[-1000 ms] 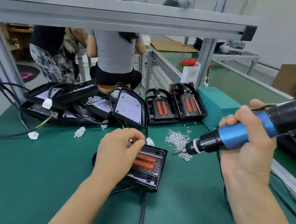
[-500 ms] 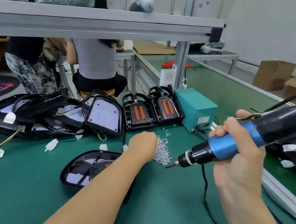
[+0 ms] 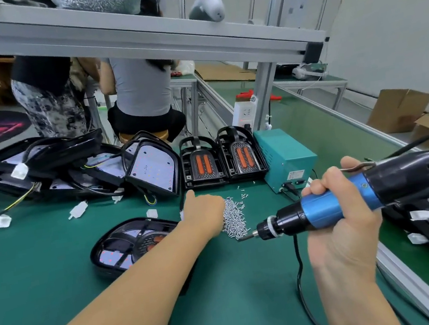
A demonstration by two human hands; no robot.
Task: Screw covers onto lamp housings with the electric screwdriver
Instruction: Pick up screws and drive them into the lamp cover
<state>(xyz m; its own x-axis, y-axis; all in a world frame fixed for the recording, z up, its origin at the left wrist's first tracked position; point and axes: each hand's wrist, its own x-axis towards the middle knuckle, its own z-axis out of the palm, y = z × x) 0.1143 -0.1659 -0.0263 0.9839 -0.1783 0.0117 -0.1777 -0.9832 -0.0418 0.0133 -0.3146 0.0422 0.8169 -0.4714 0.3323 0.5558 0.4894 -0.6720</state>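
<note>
Screwdriver (image 3: 352, 197), blue-barrelled, gripped; left hand (image 3: 205, 211) on shiny screws (image 3: 234, 219)

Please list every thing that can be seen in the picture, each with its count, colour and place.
lamp housing: one, black, on the mat under the left forearm
screws: a pile, silver, mid-table
covers: two, black with orange strips, standing behind the screws
open housings: a heap, black, far left
power box: one, teal, right of the covers
electric screwdriver: one, blue and black, held above the mat
cardboard boxes: brown, far right
people: two, behind the bench
left hand: reaching at the screws
right hand: gripping the electric screwdriver
</note>
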